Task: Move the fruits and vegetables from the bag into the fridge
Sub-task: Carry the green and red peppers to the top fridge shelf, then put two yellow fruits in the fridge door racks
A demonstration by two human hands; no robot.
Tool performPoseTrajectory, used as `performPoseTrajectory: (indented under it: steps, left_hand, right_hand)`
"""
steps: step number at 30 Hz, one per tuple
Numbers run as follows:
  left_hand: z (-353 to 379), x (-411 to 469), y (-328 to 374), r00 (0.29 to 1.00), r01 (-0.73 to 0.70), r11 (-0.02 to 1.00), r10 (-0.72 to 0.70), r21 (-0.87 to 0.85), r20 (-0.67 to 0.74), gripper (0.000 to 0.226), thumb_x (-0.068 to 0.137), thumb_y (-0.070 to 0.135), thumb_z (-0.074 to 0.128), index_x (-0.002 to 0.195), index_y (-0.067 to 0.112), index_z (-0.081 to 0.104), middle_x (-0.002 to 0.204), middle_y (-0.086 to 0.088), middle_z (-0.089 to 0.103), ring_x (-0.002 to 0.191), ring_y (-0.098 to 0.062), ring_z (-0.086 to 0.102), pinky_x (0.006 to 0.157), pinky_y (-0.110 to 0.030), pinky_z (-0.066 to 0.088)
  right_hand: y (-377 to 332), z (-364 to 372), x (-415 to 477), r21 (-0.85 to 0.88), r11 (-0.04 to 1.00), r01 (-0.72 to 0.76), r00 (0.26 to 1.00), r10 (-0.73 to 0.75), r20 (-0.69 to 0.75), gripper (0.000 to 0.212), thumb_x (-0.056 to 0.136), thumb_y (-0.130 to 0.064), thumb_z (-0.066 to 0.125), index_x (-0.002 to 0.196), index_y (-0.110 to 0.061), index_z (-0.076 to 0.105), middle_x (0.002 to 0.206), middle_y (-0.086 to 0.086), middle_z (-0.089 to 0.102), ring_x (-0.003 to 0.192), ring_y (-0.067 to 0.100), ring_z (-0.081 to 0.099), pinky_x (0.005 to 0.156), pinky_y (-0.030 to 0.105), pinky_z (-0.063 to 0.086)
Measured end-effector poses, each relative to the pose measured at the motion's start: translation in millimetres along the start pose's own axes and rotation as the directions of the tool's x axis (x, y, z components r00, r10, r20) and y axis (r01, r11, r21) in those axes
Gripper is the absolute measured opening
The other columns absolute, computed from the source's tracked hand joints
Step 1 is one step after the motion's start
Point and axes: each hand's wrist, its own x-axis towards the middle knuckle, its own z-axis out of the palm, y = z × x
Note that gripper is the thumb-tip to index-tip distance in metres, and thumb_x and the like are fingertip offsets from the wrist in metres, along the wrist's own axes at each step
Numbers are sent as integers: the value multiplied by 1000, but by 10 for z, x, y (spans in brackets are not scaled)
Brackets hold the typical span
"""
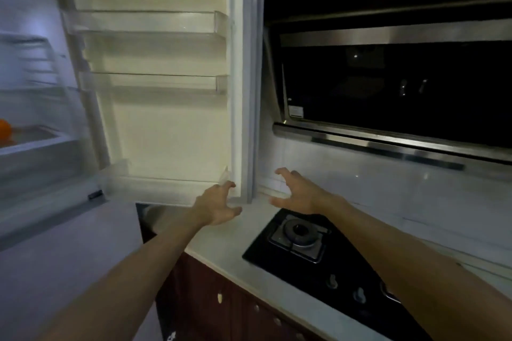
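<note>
Head view: my two hands were up by the open fridge door (171,133), and both held nothing.
I counted one orange fruit (4,130), three clear door shelves (155,21), one burner (299,231) and two knobs (331,282). The fruit sat on a shelf inside the fridge (33,86), far to the left and well away from both hands. My left hand (219,205) had spread, bent fingers at the door's bottom corner. My right hand (297,191) was spread wide above the burner, beside the door.
</note>
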Motion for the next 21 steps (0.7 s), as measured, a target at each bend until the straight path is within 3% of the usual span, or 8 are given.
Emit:
performPoseTrajectory:
  steps: [5,12,21]
  left_hand:
    - [406,39,646,993,-104,995,104,-1,63,73,83,50,62,143,25,30,138,-7,46,124,-24,48,101,-35,42]
    - [1047,-56,1877,937,-296,952,306,-80,167,76,72,55,64,137,31,34,130,-9,51,116,-27,51,97,-43,45]
    - [1837,-444,3463,778,-550,816,578,-178,244,75,77,50,66,140,25,34,136,-13,47,122,-29,47,101,-42,43]
  right_hand:
    - [614,-152,-662,-42,992,-121,992,119,-38,81,84,-56,61,146,-26,17,140,12,37,123,29,44,102,42,42]
    - [1429,-376,-1942,32,943,-332,938,333,-96,82,83,-55,63,146,-28,17,148,10,31,130,27,42,107,39,38]
    - [2269,-669,-3818,99,769,-632,738,636,-227,83,81,-53,65,145,-23,22,139,11,41,124,26,46,102,38,42]
